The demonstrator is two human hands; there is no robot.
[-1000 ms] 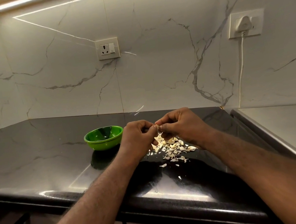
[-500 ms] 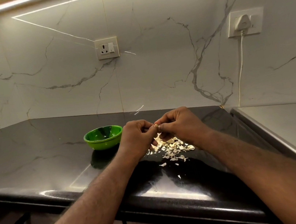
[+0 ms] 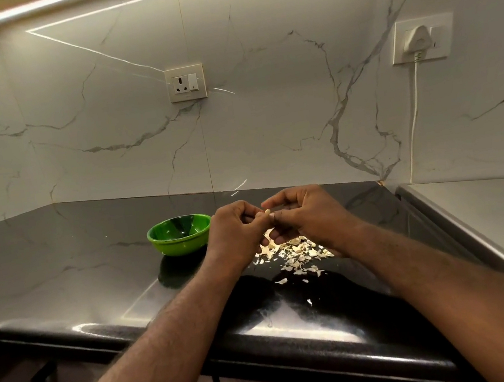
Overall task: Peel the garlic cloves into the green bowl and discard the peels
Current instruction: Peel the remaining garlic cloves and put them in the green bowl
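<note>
Counter [image 3: 59, 268]; left hand [image 3: 234, 236], right hand [image 3: 308, 215] pinch half-hidden clove [image 3: 267, 211]

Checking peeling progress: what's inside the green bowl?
The green bowl shows a glossy inner wall with dark reflections and a tiny pale speck; no cloves show. Its near inner side is hidden behind its own front wall.

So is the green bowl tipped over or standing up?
Standing up. The green bowl sits on its base on the black counter, with its open rim facing up, just left of the left hand.

Left hand [image 3: 237, 235] and right hand [image 3: 310, 218] curled, fingertips [image 3: 260, 219] together.
</note>
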